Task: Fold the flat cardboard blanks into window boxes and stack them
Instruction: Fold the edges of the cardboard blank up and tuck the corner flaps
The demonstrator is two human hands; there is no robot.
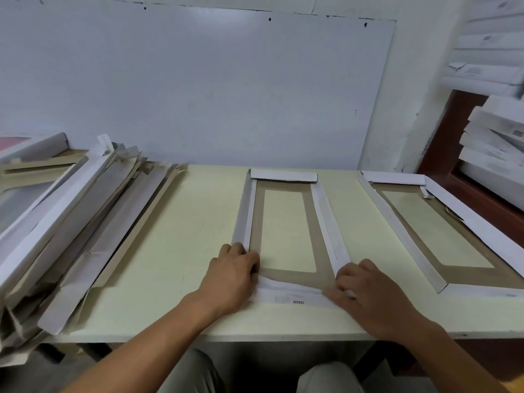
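Nearest the camera, at six o'clock, a half-folded window box (289, 231) of white-faced brown cardboard is worked on the pale matte table (175, 251); its near white flap is creased and lifted; its left corner is pinched by the curled left hand (234, 272), its right corner by the curled right hand (365, 293); at three o'clock a finished rectangular box (442, 234) is seen; at nine o'clock flat blanks (85, 222) are piled untidily.
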